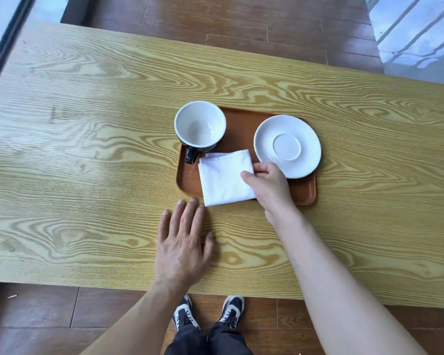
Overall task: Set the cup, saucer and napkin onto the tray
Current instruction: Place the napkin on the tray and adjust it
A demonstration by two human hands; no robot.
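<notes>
- L hand [183, 242] flat on tabletop [87, 149], fingers spread, empty; not steadying tray [303, 193].
- Cup [200, 125] on tray's far-left corner, overhangs rim; a nudge could tip it.
- Napkin [224, 179] on tray, near corner past rim; may slide off.
- R hand [265, 183] fingers pinch napkin's edge, touching saucer [287, 146]; could bump it.

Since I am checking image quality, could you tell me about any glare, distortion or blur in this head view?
Head view: wide-angle bending bows the table edges; pale glare washes its left side; soft sheen on the saucer; cup, napkin and both hands stay sharp.
</notes>
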